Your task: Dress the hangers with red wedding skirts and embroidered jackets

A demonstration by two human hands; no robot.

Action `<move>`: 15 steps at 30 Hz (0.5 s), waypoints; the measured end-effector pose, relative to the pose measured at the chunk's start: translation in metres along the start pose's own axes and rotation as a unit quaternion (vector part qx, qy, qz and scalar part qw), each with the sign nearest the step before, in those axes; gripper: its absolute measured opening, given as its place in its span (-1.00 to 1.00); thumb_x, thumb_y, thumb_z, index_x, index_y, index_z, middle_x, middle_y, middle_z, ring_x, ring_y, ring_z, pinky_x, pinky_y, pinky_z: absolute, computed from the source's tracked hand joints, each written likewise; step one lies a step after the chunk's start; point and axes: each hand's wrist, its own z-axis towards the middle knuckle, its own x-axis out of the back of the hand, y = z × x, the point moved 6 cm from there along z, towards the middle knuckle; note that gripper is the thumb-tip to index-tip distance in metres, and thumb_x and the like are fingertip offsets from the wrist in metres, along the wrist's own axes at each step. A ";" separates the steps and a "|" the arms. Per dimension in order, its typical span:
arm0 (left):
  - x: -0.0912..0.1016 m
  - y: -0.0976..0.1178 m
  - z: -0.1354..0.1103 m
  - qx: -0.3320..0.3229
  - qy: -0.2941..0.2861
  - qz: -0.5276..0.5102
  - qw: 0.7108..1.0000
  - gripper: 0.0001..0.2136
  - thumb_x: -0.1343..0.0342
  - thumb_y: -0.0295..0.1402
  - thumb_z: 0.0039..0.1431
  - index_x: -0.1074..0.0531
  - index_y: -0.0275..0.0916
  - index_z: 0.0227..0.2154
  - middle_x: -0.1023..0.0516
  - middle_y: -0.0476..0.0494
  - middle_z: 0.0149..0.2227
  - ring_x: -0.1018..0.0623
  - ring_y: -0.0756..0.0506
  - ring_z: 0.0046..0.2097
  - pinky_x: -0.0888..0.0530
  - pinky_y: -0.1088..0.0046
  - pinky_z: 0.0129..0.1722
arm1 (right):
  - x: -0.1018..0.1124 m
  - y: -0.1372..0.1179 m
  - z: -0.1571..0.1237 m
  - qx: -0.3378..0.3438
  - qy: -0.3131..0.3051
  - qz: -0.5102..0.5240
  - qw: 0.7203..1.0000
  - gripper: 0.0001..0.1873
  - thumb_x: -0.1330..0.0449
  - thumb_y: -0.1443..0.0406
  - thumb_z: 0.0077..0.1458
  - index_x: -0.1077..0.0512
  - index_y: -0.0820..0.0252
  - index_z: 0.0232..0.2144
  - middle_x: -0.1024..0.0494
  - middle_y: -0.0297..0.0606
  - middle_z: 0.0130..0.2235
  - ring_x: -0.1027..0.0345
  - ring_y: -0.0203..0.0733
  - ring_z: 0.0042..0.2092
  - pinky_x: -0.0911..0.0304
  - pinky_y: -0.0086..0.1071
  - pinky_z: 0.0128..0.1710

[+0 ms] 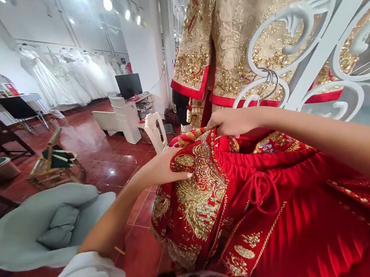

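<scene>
A red jacket (197, 195) with heavy gold embroidery hangs in front of me. My left hand (163, 167) grips its shoulder side, thumb on the front and the other fingers hidden behind the cloth. Reaching across from the right, my right hand (232, 121) pinches the jacket near its collar; the fingertips are partly hidden. Beside the jacket is a red pleated skirt (311, 239), with a gathered waistband (287, 169) and a tied drawstring (260, 192). Metal hanger hooks (271, 84) rise above my right forearm, against white scrolled metalwork (283, 90).
A beige-gold embroidered garment (236, 40) with red hems hangs behind the metalwork. Lower left stands a grey-green armchair (37, 209) with a cushion (60, 226). A white chair (155, 129), a desk with a monitor (128, 85), and a rack of white gowns (73, 74) are farther back.
</scene>
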 end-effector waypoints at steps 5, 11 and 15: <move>-0.008 0.000 0.007 0.005 -0.146 -0.079 0.986 -0.62 -0.21 -0.13 -0.01 -0.46 -0.29 -0.20 -0.55 -0.16 -0.16 -0.51 -0.15 -0.13 -0.43 0.28 -0.06 | -0.003 -0.003 -0.009 0.015 0.029 -0.065 0.997 -0.76 0.00 0.46 0.01 -0.47 0.38 -0.35 -0.46 -0.22 -0.48 -0.24 -0.29 -0.46 -0.14 -0.32 -0.36; -0.049 -0.025 0.016 0.166 -0.302 -0.331 0.878 -0.51 -0.36 -0.08 -0.32 -0.47 -0.29 -0.31 -0.58 -0.12 -0.27 -0.54 -0.12 -0.23 -0.45 0.32 -0.11 | 0.004 -0.019 -0.035 0.045 0.090 -0.087 0.991 -0.70 -0.09 0.38 0.07 -0.51 0.27 -0.16 -0.55 -0.17 -0.29 -0.33 -0.25 -0.34 -0.17 -0.31 -0.29; -0.047 -0.032 0.024 0.175 -0.268 -0.306 0.896 -0.47 -0.32 0.01 -0.31 -0.46 -0.29 -0.32 -0.57 -0.12 -0.27 -0.52 -0.10 -0.23 -0.42 0.35 -0.12 | 0.012 0.011 -0.111 -0.070 0.248 -0.105 0.961 -0.56 0.02 0.12 0.19 -0.49 0.21 -0.07 -0.56 -0.17 -0.18 -0.39 -0.22 -0.25 -0.19 -0.27 -0.22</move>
